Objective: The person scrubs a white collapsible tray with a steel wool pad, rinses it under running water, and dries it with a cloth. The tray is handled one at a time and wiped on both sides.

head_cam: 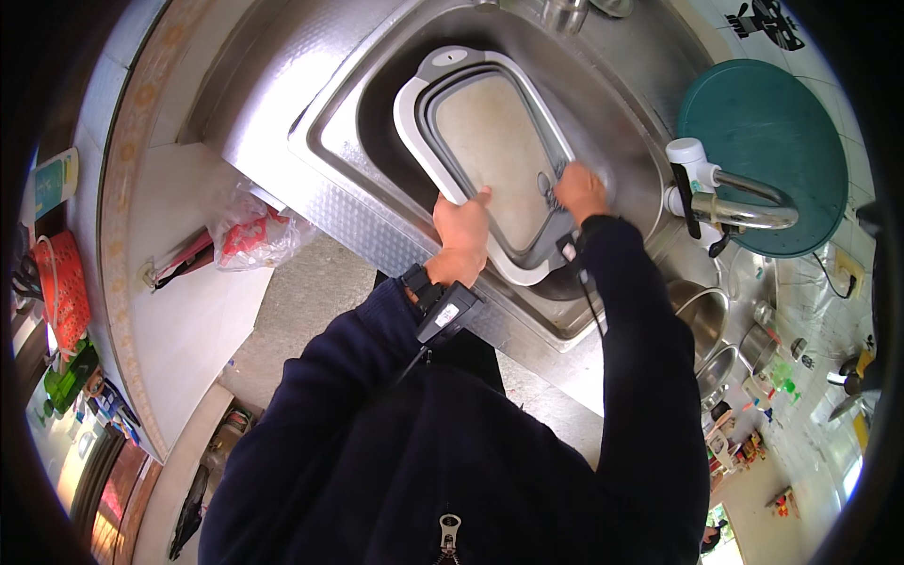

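Observation:
A collapsible wash basin [494, 127] with a white rim, grey folding walls and a stained beige bottom lies tilted in the stainless steel sink [635, 127]. My left hand [462, 229] grips its near left rim, the thumb reaching over onto the inside. Over the basin's right side is my right hand [583, 191], slightly blurred, with its fingers closed on a grey metallic scourer [558, 187], probably steel wool. The scourer meets the inner wall beside a small oval drain plug [544, 183]. My fingers hide part of the scourer.
To the right, a chrome faucet with a white body [696, 162] stands before a round green board [770, 141]. Metal pots [699, 311] sit on the counter nearer me. A plastic bag [251, 229] hangs at the left cabinet. Each of my wrists bears a strapped device with a cable.

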The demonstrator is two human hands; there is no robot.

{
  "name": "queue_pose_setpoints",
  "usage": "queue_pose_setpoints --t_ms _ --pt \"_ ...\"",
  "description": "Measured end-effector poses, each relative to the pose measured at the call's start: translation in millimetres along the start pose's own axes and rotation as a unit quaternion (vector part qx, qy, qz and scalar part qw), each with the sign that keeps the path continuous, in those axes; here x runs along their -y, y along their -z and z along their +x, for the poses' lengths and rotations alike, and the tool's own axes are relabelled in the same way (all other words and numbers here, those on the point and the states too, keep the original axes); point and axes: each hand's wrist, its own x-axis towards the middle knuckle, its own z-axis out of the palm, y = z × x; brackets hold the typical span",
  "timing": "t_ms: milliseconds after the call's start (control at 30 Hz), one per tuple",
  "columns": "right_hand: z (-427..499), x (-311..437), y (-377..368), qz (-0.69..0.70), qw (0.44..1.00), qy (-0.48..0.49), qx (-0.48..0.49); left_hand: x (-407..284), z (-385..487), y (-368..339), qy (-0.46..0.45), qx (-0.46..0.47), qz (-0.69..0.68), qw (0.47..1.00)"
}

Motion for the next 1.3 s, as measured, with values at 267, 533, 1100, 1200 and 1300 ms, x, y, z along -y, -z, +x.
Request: queue_pose_setpoints --t_ms 267,533,1100,1200,1300 --pt "-39 0 -17 0.090 0.993 0.008 0.080 10 0 0 -0.059 -0.006 0.004 0.998" --pt "-121 17 -16 0.130 0.988 0.051 0.060 5 -3 2 -0.010 0.007 0.004 1.000" --pt "-54 -4 -22 0.086 0.993 0.002 0.082 5 -6 1 -0.052 0.001 0.034 0.998" --pt "-100 19 -26 0.161 0.982 -0.049 0.089 4 -8 0 -0.058 0.001 0.036 0.998" --pt "-125 32 -21 0.283 0.950 -0.111 0.070 4 -7 -1 -0.061 0.000 0.030 0.998"
